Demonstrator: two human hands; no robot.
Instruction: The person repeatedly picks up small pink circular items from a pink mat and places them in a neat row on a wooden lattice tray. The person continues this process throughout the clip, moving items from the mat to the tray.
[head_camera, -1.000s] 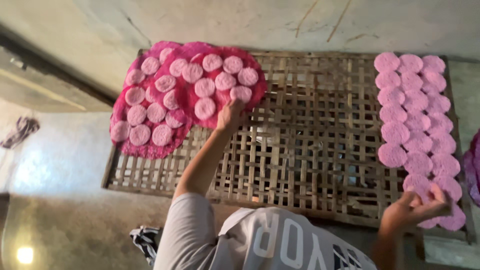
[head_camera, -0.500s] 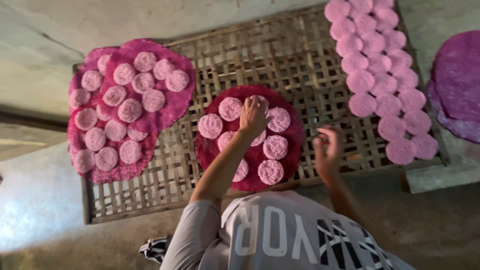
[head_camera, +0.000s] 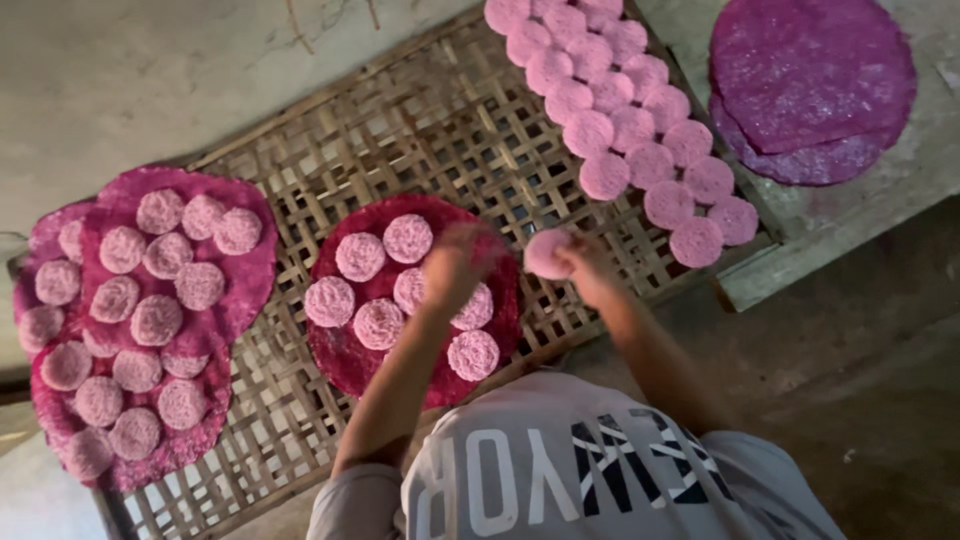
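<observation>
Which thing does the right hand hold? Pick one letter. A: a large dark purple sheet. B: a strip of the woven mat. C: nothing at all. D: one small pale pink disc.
D: the right hand grips a small pale pink disc at its fingertips above the woven mat, beside the round red sheet where the left hand hovers.
</observation>
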